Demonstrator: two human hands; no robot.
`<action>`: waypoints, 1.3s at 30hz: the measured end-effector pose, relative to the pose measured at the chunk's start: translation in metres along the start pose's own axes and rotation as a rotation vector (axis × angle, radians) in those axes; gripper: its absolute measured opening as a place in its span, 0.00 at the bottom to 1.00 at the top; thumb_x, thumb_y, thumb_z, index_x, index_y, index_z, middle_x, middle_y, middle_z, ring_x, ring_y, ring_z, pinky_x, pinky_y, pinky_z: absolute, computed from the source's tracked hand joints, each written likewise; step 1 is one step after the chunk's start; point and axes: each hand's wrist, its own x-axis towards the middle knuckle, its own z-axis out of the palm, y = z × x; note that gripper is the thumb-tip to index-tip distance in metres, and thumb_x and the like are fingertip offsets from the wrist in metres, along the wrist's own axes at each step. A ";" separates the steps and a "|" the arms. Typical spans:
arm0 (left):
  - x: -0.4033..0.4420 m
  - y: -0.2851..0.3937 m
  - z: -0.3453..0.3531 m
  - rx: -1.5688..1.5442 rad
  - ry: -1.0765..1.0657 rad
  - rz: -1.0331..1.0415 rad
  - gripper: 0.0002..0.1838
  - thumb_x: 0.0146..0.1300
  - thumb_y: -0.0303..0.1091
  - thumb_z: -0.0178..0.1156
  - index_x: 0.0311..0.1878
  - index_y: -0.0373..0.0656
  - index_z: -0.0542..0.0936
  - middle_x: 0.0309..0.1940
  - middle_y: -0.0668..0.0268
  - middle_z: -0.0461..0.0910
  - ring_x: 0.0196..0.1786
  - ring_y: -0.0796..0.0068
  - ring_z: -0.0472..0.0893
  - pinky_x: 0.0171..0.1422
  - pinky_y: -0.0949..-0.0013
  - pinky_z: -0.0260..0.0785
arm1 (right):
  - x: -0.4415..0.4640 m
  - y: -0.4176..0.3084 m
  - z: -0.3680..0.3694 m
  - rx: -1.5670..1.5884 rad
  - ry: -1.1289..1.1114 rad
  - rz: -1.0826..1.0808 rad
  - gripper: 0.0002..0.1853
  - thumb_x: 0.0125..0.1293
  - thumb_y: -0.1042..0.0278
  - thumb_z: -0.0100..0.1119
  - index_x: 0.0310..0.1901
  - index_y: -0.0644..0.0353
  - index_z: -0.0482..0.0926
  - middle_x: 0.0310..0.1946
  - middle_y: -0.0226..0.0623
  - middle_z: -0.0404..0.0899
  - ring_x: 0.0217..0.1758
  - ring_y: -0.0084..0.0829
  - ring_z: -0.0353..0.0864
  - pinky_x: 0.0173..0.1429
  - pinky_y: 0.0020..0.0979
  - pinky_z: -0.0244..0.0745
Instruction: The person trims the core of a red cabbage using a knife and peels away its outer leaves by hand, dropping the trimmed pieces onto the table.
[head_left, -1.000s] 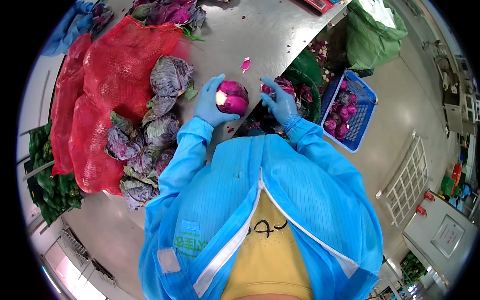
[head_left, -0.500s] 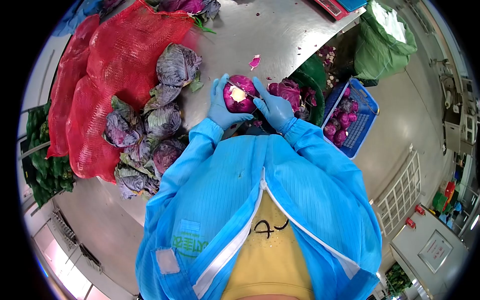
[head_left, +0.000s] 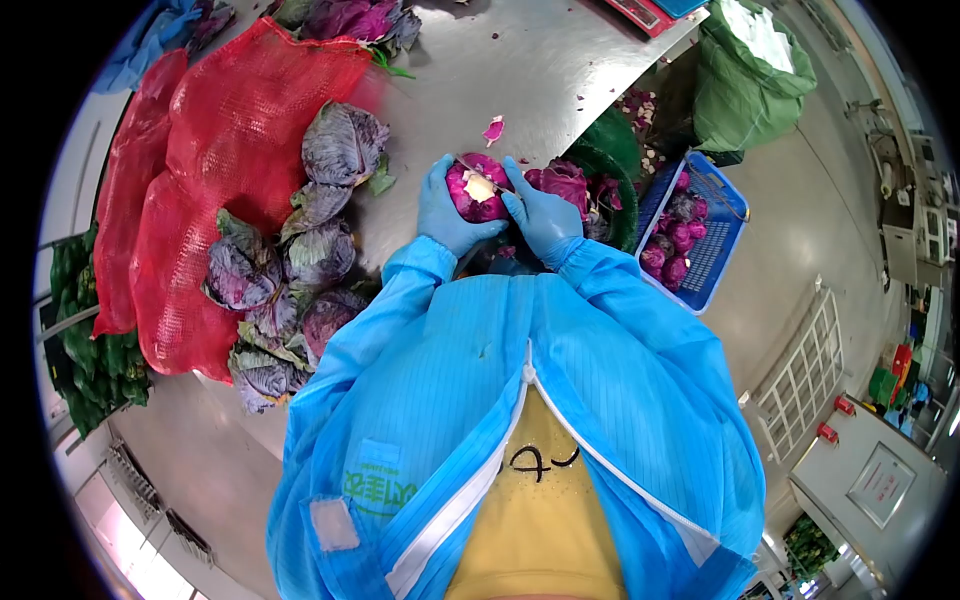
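Left hand, blue-gloved, is wrapped round a round, glossy purple cabbage, pale cut stem end showing; the cabbage sits between both hands, in front of the torso, by the near edge of the grey metal table; right hand, same blue glove, has its fingers at the cabbage's right side; a thin dark line there is too small to identify, so can't tell whether that hand grips anything; purple leaves and a dark green round bin are just right of it; leafy, dull-purple cabbages lie left, against a red mesh sack; blue perforated plastic crate further right holds small purple heads.
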 end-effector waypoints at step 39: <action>-0.004 0.024 0.007 0.195 0.040 -0.103 0.64 0.29 0.60 0.75 0.69 0.43 0.52 0.64 0.47 0.57 0.66 0.48 0.59 0.68 0.54 0.59 | -0.004 -0.005 0.007 0.102 0.059 0.192 0.30 0.70 0.40 0.34 0.69 0.41 0.56 0.36 0.54 0.80 0.38 0.54 0.80 0.43 0.49 0.73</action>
